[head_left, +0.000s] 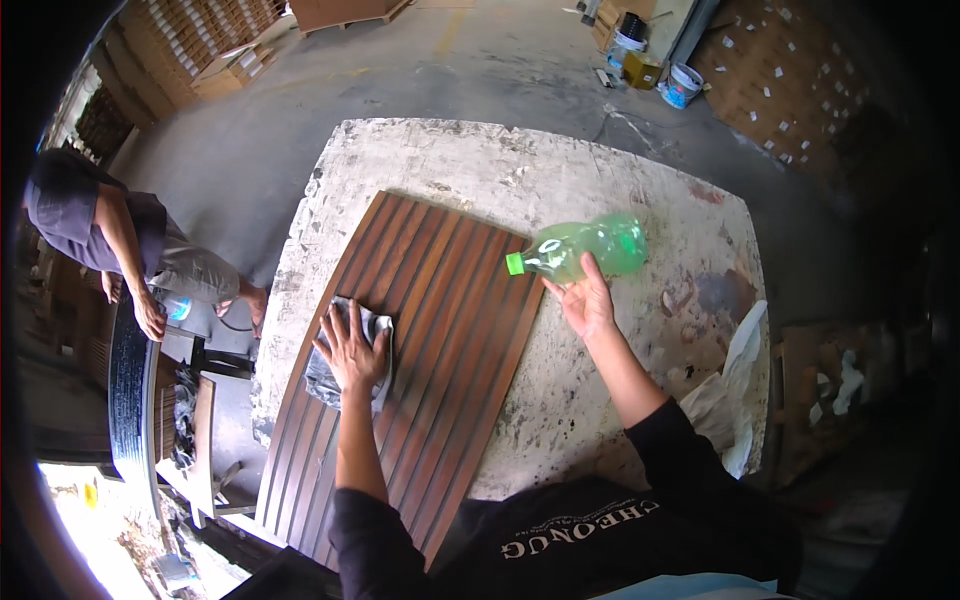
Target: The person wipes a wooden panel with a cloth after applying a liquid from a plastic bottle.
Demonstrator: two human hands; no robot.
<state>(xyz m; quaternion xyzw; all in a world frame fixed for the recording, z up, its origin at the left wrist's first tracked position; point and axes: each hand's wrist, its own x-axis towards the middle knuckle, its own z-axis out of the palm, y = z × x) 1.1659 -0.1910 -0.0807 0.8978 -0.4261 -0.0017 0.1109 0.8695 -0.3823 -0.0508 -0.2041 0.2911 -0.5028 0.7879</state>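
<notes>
My left hand presses a crumpled grey cloth against a slatted wooden panel, its fingers spread over the cloth. The panel is reddish brown with dark grooves and lies at a slant on a worn, paint-stained white table. At the panel's right edge, my right hand has hold of a clear green plastic bottle, one finger showing across its near side. The bottle is tipped sideways, its bright green cap pointing left over the panel. Part of the right hand's grip is hidden.
Crumpled white sheeting lies at the table's right edge. To the left, another person stands with a hand on a dark panel on a stand. Buckets and a brown panel stand at the back right; cardboard boxes stand back left.
</notes>
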